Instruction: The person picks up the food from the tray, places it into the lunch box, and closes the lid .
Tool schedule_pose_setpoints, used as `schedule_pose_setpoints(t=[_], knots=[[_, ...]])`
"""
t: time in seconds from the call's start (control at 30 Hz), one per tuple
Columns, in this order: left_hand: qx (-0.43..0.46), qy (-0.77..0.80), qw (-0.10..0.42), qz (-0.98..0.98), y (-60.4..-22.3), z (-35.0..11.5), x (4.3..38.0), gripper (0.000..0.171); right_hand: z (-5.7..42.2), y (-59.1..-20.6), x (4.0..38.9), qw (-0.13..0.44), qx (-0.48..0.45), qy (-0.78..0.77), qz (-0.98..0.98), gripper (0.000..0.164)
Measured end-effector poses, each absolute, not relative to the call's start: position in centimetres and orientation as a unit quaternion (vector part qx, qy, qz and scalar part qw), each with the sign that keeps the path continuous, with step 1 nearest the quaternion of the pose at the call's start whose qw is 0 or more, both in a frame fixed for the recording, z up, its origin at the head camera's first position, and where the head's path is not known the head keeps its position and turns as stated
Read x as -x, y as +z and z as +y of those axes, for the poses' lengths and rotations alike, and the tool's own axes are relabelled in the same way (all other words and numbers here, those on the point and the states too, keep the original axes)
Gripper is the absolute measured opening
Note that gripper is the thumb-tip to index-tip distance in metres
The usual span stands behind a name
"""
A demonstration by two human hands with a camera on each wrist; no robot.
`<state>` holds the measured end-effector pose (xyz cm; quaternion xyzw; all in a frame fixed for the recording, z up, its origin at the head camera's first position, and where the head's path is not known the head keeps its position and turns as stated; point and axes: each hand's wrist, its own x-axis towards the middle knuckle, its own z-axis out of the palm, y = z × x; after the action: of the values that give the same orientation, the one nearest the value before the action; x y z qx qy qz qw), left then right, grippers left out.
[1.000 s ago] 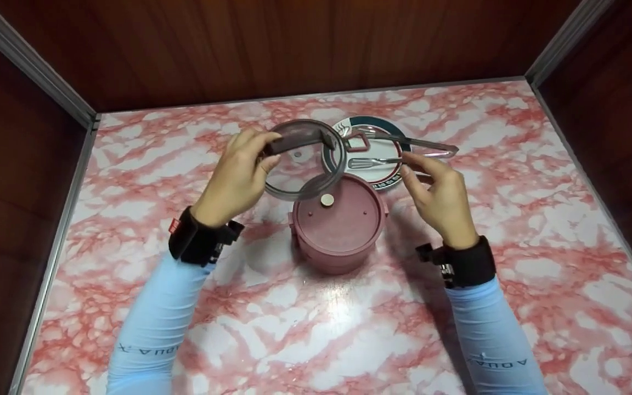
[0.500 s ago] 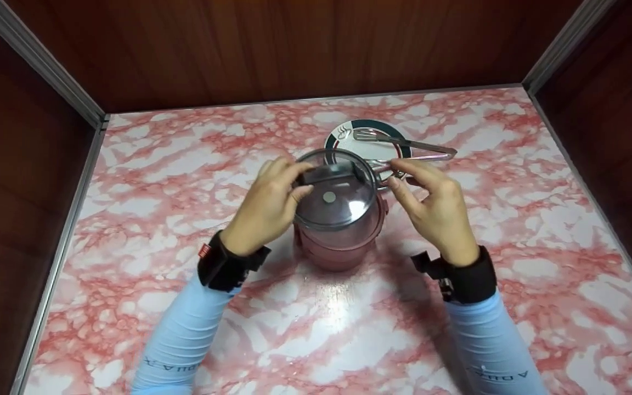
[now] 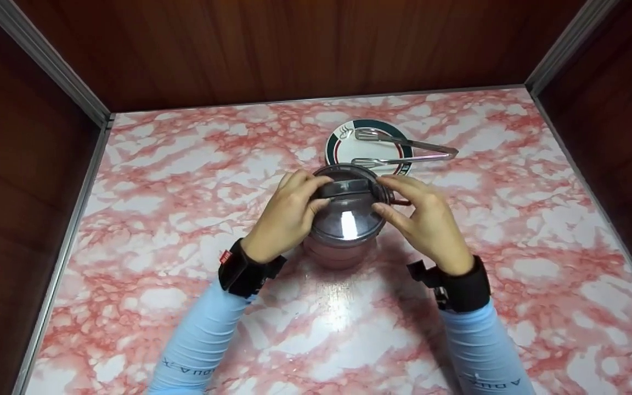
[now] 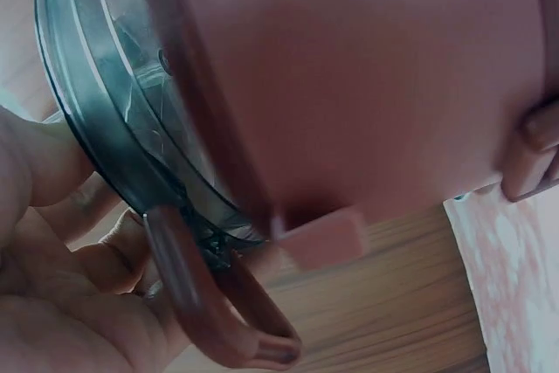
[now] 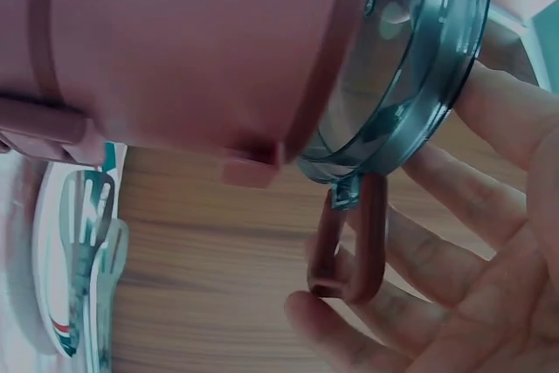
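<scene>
A clear grey lid (image 3: pixel 346 219) with a dark handle overlaps the top of a dusty-pink lidded canister (image 3: pixel 338 255) in the head view. My left hand (image 3: pixel 288 214) pinches the lid at the handle's left end. At the other end, the thumb and forefinger of my right hand (image 3: pixel 425 219) hold the lid's right side. Brown clips hang from the lid's edge: one clip (image 4: pixel 196 294) shows in the left wrist view, another clip (image 5: pixel 371 242) in the right wrist view. Both wrist views show the lid slightly tilted, close over the canister's rim (image 5: pixel 336 50).
Behind the canister lies a plate with a dark green rim (image 3: pixel 331 148). Metal tongs (image 3: pixel 425 145) rest across it, their closed end jutting right. The red-and-white marbled table (image 3: pixel 173 230) is walled by brown wood panels (image 3: pixel 316 55) at the back and sides.
My left hand has brought the lid rightward and toward me, from beside the plate to over the canister. My right hand has moved in slightly and taken hold of the lid's right side.
</scene>
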<state>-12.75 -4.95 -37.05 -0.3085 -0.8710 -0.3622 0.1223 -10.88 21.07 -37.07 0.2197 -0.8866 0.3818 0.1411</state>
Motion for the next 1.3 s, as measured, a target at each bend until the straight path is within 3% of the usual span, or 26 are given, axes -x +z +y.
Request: schedule_pose_setpoints(t=[1.13, 1.3], knots=[[0.284, -0.425, 0.164, -0.844, -40.0, -5.7, 12.3, 0.041, 20.0, -38.5, 11.3, 0.135, -0.224, 0.378, -0.888, 0.040], [0.288, -0.433, 0.142, -0.843, -39.5, -5.9, 12.3, 0.042, 20.7, -38.3, 11.4, 0.121, -0.224, 0.380, -0.889, 0.041]])
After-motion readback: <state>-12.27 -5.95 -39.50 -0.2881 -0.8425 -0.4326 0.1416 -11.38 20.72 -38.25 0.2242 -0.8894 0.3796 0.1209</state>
